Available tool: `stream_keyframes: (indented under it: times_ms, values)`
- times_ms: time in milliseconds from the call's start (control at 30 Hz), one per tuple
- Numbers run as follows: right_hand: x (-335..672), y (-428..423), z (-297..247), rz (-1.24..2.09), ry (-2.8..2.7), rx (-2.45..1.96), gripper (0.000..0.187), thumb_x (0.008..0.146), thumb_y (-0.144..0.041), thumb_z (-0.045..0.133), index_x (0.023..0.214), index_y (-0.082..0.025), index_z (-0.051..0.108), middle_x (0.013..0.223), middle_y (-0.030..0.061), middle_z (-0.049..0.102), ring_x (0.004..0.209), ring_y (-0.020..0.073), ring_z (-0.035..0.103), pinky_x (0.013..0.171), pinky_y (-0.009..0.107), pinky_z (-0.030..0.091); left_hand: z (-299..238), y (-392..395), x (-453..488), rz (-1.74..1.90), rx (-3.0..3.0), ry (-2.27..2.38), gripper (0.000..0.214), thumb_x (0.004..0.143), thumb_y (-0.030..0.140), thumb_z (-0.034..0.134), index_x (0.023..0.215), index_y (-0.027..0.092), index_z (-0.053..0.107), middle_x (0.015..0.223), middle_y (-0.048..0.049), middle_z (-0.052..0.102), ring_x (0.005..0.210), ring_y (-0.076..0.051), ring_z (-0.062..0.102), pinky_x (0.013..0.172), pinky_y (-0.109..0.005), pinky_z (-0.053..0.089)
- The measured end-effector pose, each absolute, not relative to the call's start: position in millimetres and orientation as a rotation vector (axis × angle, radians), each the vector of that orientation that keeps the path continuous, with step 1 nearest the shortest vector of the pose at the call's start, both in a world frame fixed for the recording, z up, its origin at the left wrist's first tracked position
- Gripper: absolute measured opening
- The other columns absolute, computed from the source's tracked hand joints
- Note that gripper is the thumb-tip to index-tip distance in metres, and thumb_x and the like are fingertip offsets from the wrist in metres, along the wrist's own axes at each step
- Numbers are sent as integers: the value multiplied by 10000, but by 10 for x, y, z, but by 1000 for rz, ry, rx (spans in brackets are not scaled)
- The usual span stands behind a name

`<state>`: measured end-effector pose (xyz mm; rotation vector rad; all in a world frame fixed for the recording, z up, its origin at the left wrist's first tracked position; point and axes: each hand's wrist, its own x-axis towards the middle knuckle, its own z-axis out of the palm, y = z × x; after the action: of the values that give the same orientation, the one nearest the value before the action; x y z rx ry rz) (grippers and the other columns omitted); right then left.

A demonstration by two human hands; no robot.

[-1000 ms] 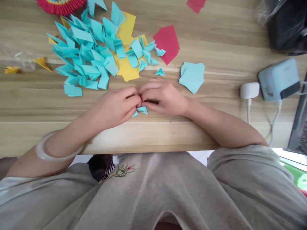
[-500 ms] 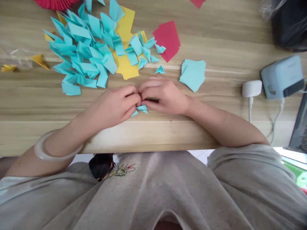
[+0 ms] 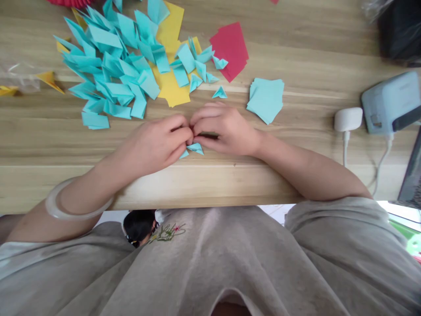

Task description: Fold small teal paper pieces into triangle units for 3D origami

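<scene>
My left hand (image 3: 164,139) and my right hand (image 3: 225,131) meet fingertip to fingertip above the wooden table. Both are closed in a pinch. Just below the fingertips a small folded turquoise paper piece (image 3: 196,148) shows, with another turquoise corner (image 3: 184,154) beside it; whatever lies between the fingers is hidden. Beyond the hands a single folded turquoise triangle (image 3: 219,92) lies by itself. Up and to the left is a heap of folded turquoise papers (image 3: 115,66), partly over yellow paper sheets (image 3: 177,90).
Right of the hands lies a stack of flat turquoise papers (image 3: 265,100), with red papers (image 3: 230,50) behind it. A white charger (image 3: 348,119) and a pale blue-grey device (image 3: 390,105) with cables stand at the right. Yellow folded pieces (image 3: 50,81) lie far left. Below the table edge, a person's head (image 3: 140,224) shows.
The view has shifted slightly, so things on the table sit a little higher and spread outward. Both hands keep the same pinched pose.
</scene>
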<state>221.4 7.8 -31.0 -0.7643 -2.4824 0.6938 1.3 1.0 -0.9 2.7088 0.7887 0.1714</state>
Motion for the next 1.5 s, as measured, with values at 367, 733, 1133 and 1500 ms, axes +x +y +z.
stream_keyframes:
  times_ms: [367,733,1133,1500]
  values:
    - [2218,74,-307,682,-2478,-757,275,972,-349,423,893,-202,641,991,-17,660,925,106,589,845,290,466,3,12,14,150,2737,768,262,947,217,333,918,207,594,945,-64,588,812,-207,621,677,-331,503]
    - [2232,96,-328,740,-2479,-739,357,989,-430,362,904,-207,628,1004,-23,662,941,91,575,900,274,458,4,8,15,155,2747,773,257,954,215,341,936,191,596,957,-60,587,821,-192,607,681,-319,491]
    - [2208,72,-271,695,-2502,-785,270,965,-342,431,883,-200,646,990,-8,663,936,118,595,840,304,459,27,13,20,92,2696,792,270,965,231,342,958,198,610,979,-53,588,861,-188,599,728,-335,501]
    - [2212,87,-293,712,-2486,-770,288,962,-363,414,874,-223,650,996,-21,668,910,96,577,846,279,453,6,6,17,130,2768,777,281,966,228,320,937,196,598,959,-56,582,834,-185,606,692,-322,495]
